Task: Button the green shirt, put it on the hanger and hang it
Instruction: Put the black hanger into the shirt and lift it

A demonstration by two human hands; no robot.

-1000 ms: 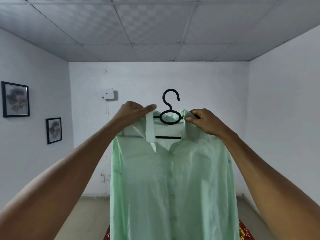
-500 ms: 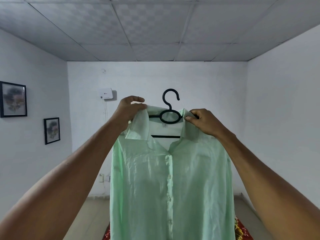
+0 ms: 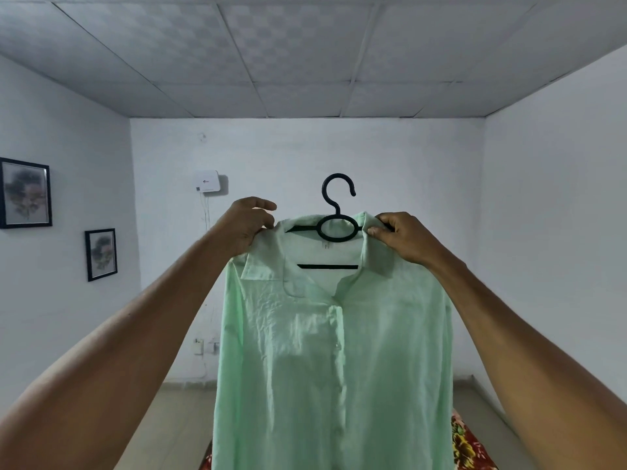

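Green shirt (image 3: 325, 351), buttoned and draped on the black hanger (image 3: 337, 217), held aloft mid-room: the left hand (image 3: 242, 225) and right hand (image 3: 403, 237) each pinch a collar side, apparently squaring the shoulders on the hanger before hanging.

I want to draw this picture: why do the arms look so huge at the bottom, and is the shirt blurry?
Head view: the wide-angle lens stretches things near the edges, so the forearms balloon towards the corners and the ceiling lines slant. Head view: the green shirt is fairly sharp, its wrinkles showing; light glows through it. The hanger stands crisp against the wall.
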